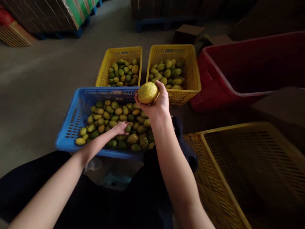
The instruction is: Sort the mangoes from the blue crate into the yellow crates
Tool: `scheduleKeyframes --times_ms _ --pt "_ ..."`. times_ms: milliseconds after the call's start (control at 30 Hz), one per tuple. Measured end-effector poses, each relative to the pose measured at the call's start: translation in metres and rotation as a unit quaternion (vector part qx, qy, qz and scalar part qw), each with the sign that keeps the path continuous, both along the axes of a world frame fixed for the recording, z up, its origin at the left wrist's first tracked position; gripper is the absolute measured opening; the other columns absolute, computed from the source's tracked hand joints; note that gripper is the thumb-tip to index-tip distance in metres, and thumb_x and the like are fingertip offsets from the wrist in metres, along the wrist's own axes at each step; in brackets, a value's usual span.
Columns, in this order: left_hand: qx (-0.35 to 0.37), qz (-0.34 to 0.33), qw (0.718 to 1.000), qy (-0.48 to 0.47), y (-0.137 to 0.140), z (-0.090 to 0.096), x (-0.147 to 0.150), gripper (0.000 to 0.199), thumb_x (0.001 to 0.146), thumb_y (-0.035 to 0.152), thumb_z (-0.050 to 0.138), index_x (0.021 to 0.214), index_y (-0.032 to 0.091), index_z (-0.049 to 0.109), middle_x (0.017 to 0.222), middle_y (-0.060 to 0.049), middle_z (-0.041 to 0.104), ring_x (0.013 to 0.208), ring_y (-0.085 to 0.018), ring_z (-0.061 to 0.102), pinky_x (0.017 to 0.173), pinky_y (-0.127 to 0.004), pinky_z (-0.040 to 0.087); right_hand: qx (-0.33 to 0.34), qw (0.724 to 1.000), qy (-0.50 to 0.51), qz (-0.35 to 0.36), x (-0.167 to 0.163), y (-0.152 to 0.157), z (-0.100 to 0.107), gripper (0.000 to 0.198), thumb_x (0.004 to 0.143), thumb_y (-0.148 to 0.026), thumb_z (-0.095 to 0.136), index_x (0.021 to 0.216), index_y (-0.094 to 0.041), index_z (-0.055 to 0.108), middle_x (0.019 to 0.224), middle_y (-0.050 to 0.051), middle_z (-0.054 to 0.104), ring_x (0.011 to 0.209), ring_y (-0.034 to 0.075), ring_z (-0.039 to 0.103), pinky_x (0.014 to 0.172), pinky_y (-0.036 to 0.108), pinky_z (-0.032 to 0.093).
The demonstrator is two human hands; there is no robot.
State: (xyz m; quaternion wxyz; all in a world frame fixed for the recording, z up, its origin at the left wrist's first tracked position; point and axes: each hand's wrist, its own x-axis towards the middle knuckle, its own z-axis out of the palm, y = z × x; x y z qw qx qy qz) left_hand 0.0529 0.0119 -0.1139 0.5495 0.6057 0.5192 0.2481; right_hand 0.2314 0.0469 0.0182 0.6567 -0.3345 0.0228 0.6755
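Note:
My right hand (160, 101) is raised over the back right of a large blue crate (68, 133). Its fingers are curled around a big yellow lemon (148, 93) with a ribbed, uneven skin. Lower down, inside the blue crate, my left hand (120, 128) reaches into the pile. Its fingers are closed on a small green lemon (128, 128), partly hidden by them. Yellow and green lemons (110, 109) fill the crate around that hand. Some larger, lumpy ones (132, 138) lie just in front of it. My right forearm hides the crate's right end.
Behind the blue crate stand two yellow crates, left (101, 71) and right (194, 76), partly filled with similar fruit. A red bin (206, 92) is at the right. Another yellow crate (226, 168) sits at my right side. Loaded pallets (164, 22) and a cardboard box (189, 30) are farther back.

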Motion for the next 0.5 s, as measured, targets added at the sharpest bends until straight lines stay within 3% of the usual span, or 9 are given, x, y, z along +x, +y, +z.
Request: scheduleKeyframes --times_ms 100,167,233,333,400,500 --pt "-0.053 0.046 0.997 -0.008 0.027 0.013 -0.015 0.044 0.054 0.053 0.077 0.076 0.020 0.058 0.074 -0.001 0.061 0.081 -0.021 0.060 0.074 -0.029 0.048 -0.018 1.000 -0.004 0.004 -0.003 0.004 0.001 0.028 0.078 -0.049 0.058 0.078 -0.022 0.055 0.064 -0.002 0.062 0.067 0.016 0.063 0.060 0.032 0.056" --pt "-0.137 0.100 0.979 -0.109 0.028 0.044 -0.033 0.049 0.068 0.068 0.056 0.081 0.020 0.059 0.075 -0.005 0.063 0.070 -0.020 0.059 0.058 -0.030 0.046 -0.038 0.999 -0.017 0.024 -0.012 0.005 0.003 0.025 0.078 -0.046 0.059 0.077 -0.021 0.055 0.060 -0.002 0.062 0.061 0.016 0.063 0.056 0.030 0.055" --pt "-0.200 0.129 0.944 -0.230 0.022 0.081 -0.050 0.057 0.075 0.072 0.040 0.079 0.019 0.061 0.073 -0.007 0.064 0.059 -0.018 0.057 0.048 -0.029 0.041 -0.054 0.996 -0.039 0.051 -0.026 0.003 0.006 0.020 0.077 -0.041 0.060 0.076 -0.021 0.055 0.056 -0.003 0.061 0.055 0.016 0.062 0.051 0.029 0.054" --pt "-0.250 0.147 0.896 -0.337 0.010 0.120 -0.066 0.054 0.078 0.065 0.040 0.076 0.016 0.062 0.069 -0.008 0.064 0.055 -0.016 0.056 0.046 -0.028 0.043 -0.034 0.993 -0.065 0.092 -0.051 -0.009 0.008 0.016 0.075 -0.036 0.063 0.075 -0.021 0.057 0.056 -0.003 0.063 0.052 0.016 0.063 0.048 0.028 0.054" --pt "-0.274 0.171 0.867 -0.380 0.006 0.126 -0.070 0.045 0.079 0.056 0.044 0.077 0.016 0.062 0.070 -0.007 0.064 0.058 -0.015 0.058 0.051 -0.027 0.047 0.004 0.990 -0.078 0.121 -0.065 -0.020 0.005 0.019 0.074 -0.039 0.064 0.075 -0.021 0.059 0.058 -0.002 0.065 0.054 0.017 0.065 0.049 0.028 0.054" --pt "-0.250 0.235 0.841 -0.418 0.010 0.115 -0.069 0.027 0.080 0.043 0.049 0.078 0.019 0.060 0.071 -0.004 0.064 0.063 -0.014 0.060 0.059 -0.026 0.051 0.045 0.982 -0.134 0.123 -0.072 -0.030 -0.006 0.029 0.071 -0.048 0.064 0.077 -0.019 0.062 0.060 -0.001 0.066 0.060 0.020 0.067 0.051 0.030 0.055"
